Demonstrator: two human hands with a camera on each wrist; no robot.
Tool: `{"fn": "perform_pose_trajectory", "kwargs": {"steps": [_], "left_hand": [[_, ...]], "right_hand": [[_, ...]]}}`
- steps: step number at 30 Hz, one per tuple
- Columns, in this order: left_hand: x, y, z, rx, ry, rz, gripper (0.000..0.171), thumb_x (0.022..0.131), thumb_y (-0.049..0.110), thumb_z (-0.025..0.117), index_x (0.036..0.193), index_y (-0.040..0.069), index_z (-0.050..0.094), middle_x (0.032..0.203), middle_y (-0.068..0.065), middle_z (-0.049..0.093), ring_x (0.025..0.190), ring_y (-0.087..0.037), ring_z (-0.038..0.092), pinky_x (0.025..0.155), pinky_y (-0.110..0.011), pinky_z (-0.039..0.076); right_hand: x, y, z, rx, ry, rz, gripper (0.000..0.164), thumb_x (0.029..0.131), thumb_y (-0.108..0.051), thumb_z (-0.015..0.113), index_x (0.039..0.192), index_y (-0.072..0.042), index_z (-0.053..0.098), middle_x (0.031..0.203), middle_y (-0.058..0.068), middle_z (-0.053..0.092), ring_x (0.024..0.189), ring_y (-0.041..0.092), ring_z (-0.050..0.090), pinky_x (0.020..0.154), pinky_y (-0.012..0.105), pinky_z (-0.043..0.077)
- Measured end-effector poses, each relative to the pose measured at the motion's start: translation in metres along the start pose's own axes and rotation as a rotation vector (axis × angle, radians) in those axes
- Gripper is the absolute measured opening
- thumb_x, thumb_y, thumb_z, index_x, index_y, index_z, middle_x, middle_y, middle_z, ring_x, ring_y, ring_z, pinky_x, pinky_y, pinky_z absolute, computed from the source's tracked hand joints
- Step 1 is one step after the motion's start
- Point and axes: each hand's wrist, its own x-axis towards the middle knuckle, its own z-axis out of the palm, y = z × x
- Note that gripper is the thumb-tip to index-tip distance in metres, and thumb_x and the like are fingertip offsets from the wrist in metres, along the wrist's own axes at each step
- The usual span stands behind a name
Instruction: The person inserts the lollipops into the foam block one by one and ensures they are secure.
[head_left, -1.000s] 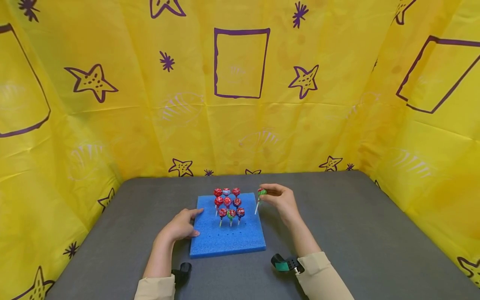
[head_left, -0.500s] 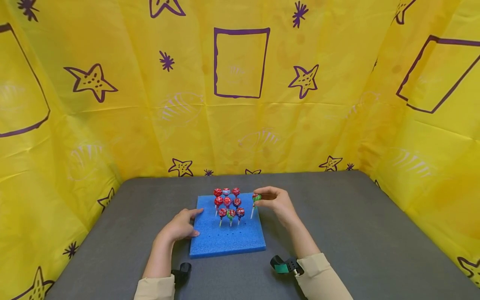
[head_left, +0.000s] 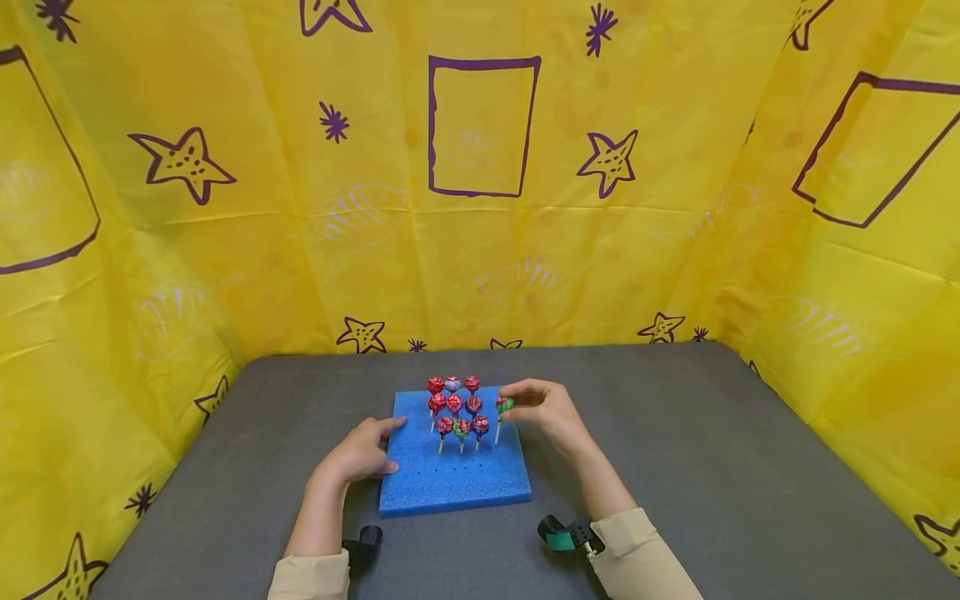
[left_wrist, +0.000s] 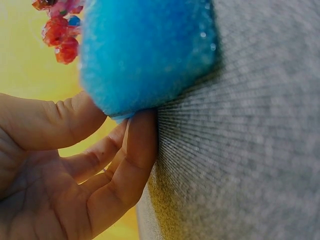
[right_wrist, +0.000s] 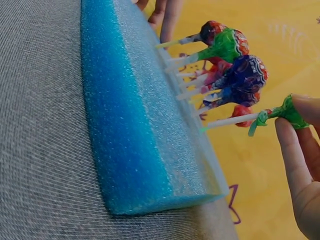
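Observation:
A blue foam block [head_left: 450, 492] lies on the table, with several wrapped lollipops [head_left: 454, 402] standing upright in rows on its far half. Thumb and fingers spread, my left hand [head_left: 360, 452] rests against the block's left edge; the left wrist view shows the fingertips [left_wrist: 142, 125] at the foam's lower edge. My right hand [head_left: 553, 414] pinches a green-and-red lollipop [head_left: 505, 403] by its wrapped head, over the block's right part. In the right wrist view its white stick [right_wrist: 227, 122] points at the foam, the tip right at the surface beside the standing lollipops.
A row of small holes [head_left: 454, 468] runs across the near half of the block. The grey table [head_left: 720, 467] extends to both sides. Yellow cloth [head_left: 480, 275] with purple drawings hangs behind and at the sides. Black wrist straps [head_left: 558, 533] sit by both sleeves.
My right hand has carried the green-and-red lollipop left and slightly nearer, from beside the block's right edge to over it, and lower. My left hand and the block stay put.

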Motion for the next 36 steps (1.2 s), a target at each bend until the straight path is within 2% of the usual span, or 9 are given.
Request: {"fn": "perform_pose_trajectory", "kwargs": {"steps": [9,22,28,36], "left_hand": [[0.000,-0.001,0.000,-0.010,-0.001,0.001,0.069,0.082,-0.002,0.072,0.146,0.007,0.048,0.124,-0.026,0.051,0.106,-0.034,0.052,0.063,-0.029,0.043],[0.000,-0.001,0.000,0.001,-0.004,-0.005,0.068,0.083,-0.001,0.072,0.146,0.008,0.048,0.126,-0.026,0.051,0.106,-0.034,0.052,0.067,-0.029,0.046],[0.000,-0.001,0.000,0.013,-0.003,-0.005,0.069,0.083,0.000,0.072,0.146,0.008,0.047,0.129,-0.027,0.051,0.108,-0.035,0.051,0.070,-0.030,0.047],[0.000,-0.001,0.000,0.016,0.000,-0.005,0.068,0.083,0.000,0.072,0.146,0.008,0.047,0.127,-0.027,0.051,0.108,-0.035,0.051,0.071,-0.031,0.047]], "right_hand": [[0.000,0.003,0.005,-0.025,-0.021,0.011,0.031,0.079,-0.005,0.079,0.109,-0.003,0.073,0.113,0.013,0.072,0.098,0.016,0.065,0.084,0.031,0.056],[0.000,0.006,0.007,-0.039,-0.023,0.010,0.030,0.078,-0.004,0.079,0.107,-0.002,0.073,0.110,0.013,0.072,0.098,0.017,0.064,0.082,0.030,0.056],[0.001,0.009,0.007,-0.031,-0.068,-0.018,0.032,0.079,-0.004,0.079,0.109,0.002,0.072,0.112,0.018,0.071,0.100,0.016,0.065,0.083,0.029,0.056],[0.001,0.011,0.008,-0.039,-0.095,-0.022,0.033,0.077,-0.001,0.078,0.109,0.004,0.071,0.109,0.014,0.072,0.098,0.013,0.065,0.082,0.027,0.056]]}}
